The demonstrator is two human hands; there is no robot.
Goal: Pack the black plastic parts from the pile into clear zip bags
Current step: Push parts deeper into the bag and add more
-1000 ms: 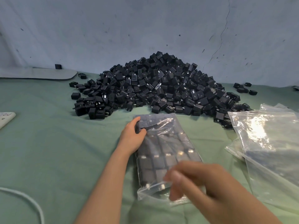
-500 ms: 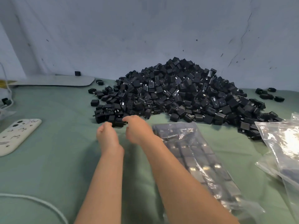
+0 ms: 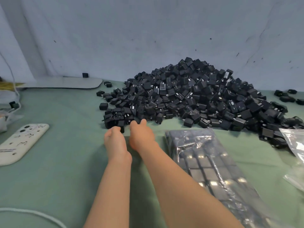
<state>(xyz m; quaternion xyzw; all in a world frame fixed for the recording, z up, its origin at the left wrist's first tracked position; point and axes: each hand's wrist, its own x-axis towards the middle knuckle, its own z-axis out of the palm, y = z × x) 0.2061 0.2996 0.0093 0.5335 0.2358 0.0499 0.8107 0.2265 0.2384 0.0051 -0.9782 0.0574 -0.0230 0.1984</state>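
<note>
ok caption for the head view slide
Left hand and right hand at the near edge of the black parts pile, a filled zip bag beside them on green cloth.

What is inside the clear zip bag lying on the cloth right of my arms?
Through the clear zip bag show black plastic parts, laid flat in neat rows. Glare and creases in the plastic hide some, and the blurred near end cannot be made out.

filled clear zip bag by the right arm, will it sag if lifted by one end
The clear zip bag packed with rows of black square parts would probably sag between rows: its film looks thin and wrinkled. Packed full, it is likely heavy for its size. The glossy film may slip.
</note>
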